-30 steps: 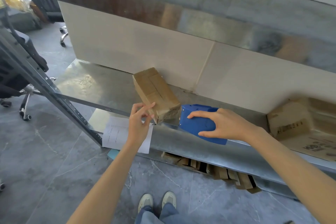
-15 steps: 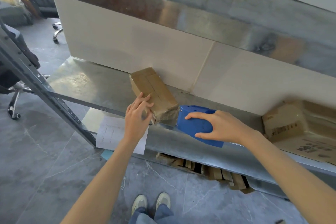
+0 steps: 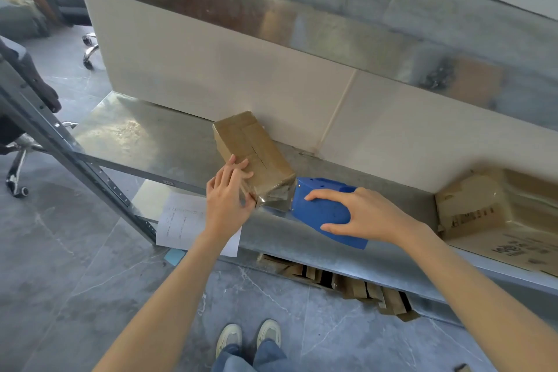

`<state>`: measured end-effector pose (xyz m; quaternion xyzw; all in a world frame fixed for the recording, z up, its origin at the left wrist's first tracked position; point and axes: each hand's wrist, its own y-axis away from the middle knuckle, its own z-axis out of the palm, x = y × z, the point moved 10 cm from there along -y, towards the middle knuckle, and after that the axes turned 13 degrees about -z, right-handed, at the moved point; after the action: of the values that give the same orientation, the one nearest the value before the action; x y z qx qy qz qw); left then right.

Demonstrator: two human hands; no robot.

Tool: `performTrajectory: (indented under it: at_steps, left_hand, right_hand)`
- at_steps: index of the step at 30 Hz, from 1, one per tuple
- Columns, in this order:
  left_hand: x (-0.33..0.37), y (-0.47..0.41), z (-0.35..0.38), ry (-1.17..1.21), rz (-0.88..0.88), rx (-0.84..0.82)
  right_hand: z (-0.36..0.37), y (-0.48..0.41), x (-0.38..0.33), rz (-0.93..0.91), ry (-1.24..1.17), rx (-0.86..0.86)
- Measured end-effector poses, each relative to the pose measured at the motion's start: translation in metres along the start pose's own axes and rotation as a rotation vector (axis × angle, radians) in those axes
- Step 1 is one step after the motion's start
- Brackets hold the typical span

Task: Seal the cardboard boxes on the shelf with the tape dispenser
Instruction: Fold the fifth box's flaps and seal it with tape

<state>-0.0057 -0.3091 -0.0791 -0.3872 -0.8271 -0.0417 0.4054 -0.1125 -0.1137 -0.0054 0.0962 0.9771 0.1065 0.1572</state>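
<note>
Weight seems little, I judge, so my flat left hand (image 3: 228,199) steadies the small brown cardboard box (image 3: 250,142) while my right hand (image 3: 371,214) grips the rigid blue plastic tape dispenser (image 3: 320,208).

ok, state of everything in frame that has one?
small cardboard box: flaps closed, lying on the shelf, tape over its near end.
tape: runs from the box's end to the tape dispenser.
tape dispenser: gripped by the right hand, nose at the box's near end.
left hand: fingers flat on the box's near corner.
large cardboard box: on the shelf at right; open or sealed cannot be told.
</note>
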Motion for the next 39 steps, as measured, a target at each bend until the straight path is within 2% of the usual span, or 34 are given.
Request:
performTrajectory:
  at_steps: [3, 11, 23, 28, 36, 39]
  left_hand:
    - [0.001, -0.005, -0.003, -0.02, -0.007, -0.008]
    - [0.004, -0.011, -0.019, 0.042, -0.042, 0.121]
    - [-0.001, -0.001, -0.001, -0.014, -0.012, 0.001]
    - [0.003, -0.005, -0.004, -0.037, 0.017, 0.011]
    - [0.004, -0.005, -0.012, 0.025, -0.045, 0.091]
    - [0.003, -0.003, -0.007, 0.075, -0.085, 0.057]
  right_hand:
    - [0.0, -0.001, 0.001, -0.001, 0.003, 0.005]
    - [-0.002, 0.001, 0.0, 0.019, 0.012, -0.007]
    - [-0.001, -0.002, 0.001, 0.02, -0.002, 0.004]
    - [-0.004, -0.002, 0.001, 0.018, 0.015, 0.003]
    - [-0.002, -0.002, 0.001, 0.016, 0.008, -0.002]
    - [-0.002, -0.003, 0.001, 0.009, 0.018, -0.008]
